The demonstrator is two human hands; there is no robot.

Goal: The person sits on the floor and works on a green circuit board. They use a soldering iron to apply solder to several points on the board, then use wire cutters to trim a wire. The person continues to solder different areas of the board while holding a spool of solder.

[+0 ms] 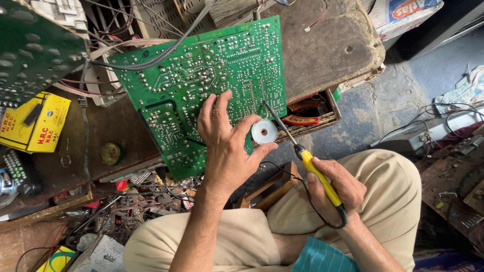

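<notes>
The left hand (227,146) pinches a small white spool of solder wire (264,132) between thumb and forefinger, its other fingers spread flat on the green circuit board (201,85), which leans tilted over the edge of the worn brown table (327,45). The right hand (335,189) is closed around the yellow handle of a soldering iron (315,174), whose thin tip touches the board just beside the spool.

The hot tip sits close to the left fingertips, so a slip could burn them, and lingering on one joint could likely bridge neighbouring solder points. The board rests loosely, so pressure might shift it.

The exact joint under the tip is too small to make out. The iron's black cord passes behind the wrist, and the board's component side is hidden.
</notes>
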